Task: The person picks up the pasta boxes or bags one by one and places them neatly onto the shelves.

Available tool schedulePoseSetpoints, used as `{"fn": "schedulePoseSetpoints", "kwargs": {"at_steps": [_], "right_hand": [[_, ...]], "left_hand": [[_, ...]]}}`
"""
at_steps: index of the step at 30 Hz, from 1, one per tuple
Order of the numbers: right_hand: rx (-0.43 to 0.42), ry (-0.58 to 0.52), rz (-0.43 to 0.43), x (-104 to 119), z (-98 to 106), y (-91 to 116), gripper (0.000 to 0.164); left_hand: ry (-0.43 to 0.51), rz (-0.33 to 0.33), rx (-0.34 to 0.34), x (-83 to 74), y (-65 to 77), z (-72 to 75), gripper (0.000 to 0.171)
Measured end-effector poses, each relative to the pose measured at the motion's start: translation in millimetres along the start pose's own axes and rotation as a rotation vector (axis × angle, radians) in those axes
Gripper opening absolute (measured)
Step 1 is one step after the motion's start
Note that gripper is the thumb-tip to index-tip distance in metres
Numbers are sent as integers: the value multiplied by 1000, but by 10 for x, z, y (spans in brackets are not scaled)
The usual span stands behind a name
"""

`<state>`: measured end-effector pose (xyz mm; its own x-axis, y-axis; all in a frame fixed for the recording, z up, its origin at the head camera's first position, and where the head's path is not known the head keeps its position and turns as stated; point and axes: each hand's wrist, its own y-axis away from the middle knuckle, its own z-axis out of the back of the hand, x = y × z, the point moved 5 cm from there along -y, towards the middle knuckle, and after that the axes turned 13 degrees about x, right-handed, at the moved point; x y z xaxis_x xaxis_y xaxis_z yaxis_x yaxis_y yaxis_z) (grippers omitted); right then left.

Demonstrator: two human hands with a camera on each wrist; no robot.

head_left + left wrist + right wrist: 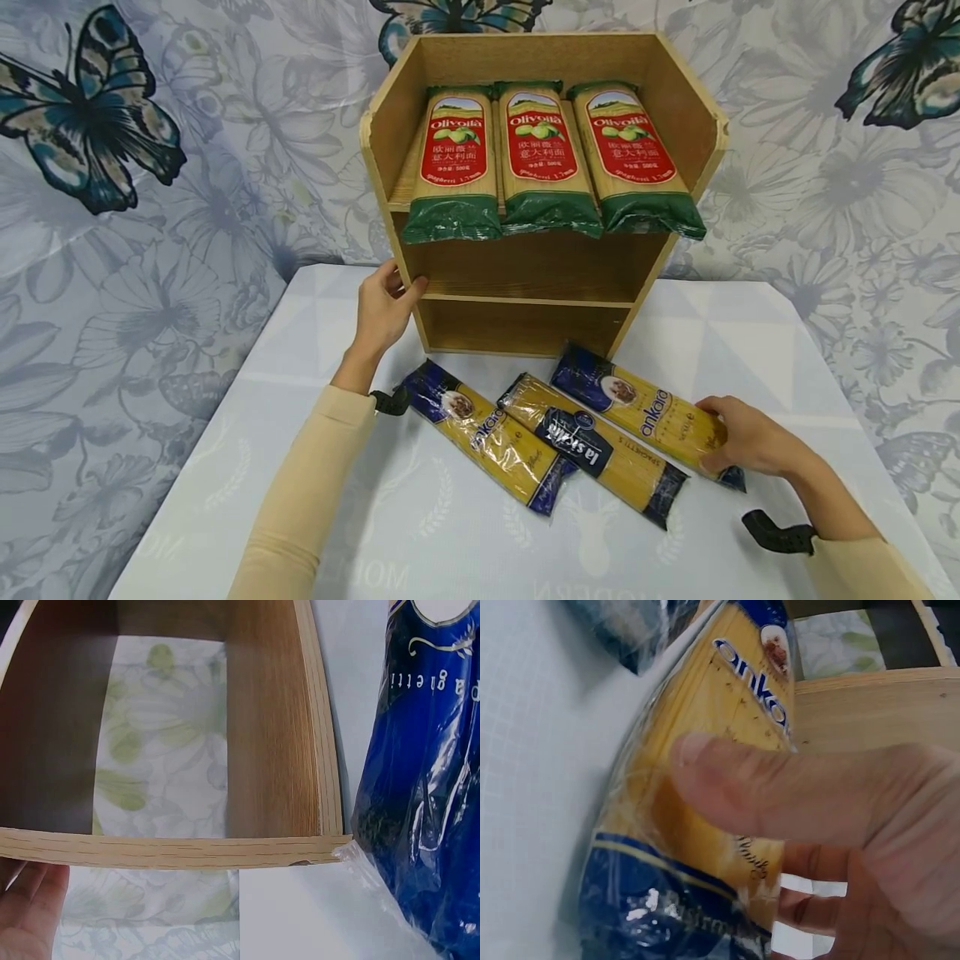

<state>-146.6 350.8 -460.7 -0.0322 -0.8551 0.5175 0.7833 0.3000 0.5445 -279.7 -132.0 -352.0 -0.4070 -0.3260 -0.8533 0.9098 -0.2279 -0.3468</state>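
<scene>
My left hand (384, 310) holds the left side panel of a wooden shelf (525, 325), thumb at the front edge and fingers behind. In the left wrist view, its fingers (34, 907) show beside the panel's edge. At the right, my right hand (757, 437) grips the lower end of a yellow and blue spaghetti pack (660, 417); the thumb (727, 780) lies across its face in the right wrist view. The pack's other end reaches the shelf's base. A dark-labelled spaghetti pack (622, 467) and another yellow and blue spaghetti pack (495, 433) lie slantwise beside it.
Three red-labelled spaghetti packs (543, 150) lean side by side on the shelf's upper level, their green ends jutting over its edge. A white patterned table (450, 550) carries everything. Behind it hangs a floral cloth with butterflies (97, 117).
</scene>
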Motion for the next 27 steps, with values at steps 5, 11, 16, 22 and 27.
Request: {"fn": "schedulePoseSetpoints", "kwargs": {"at_steps": [5, 11, 16, 22, 27], "right_hand": [[11, 5, -35, -3, -12, -43, 81], [35, 5, -60, -7, -51, -61, 70], [49, 4, -72, -15, -61, -76, 67], [89, -12, -60, 26, -59, -56, 58], [148, -53, -34, 23, -84, -50, 46]], "left_hand": [[9, -4, 4, -12, -9, 4, 37], [20, 3, -1, -17, -7, 15, 37], [28, 7, -4, -10, -8, 16, 36], [37, 13, -4, 11, -13, 12, 36], [39, 10, -3, 27, -18, 10, 35]]}}
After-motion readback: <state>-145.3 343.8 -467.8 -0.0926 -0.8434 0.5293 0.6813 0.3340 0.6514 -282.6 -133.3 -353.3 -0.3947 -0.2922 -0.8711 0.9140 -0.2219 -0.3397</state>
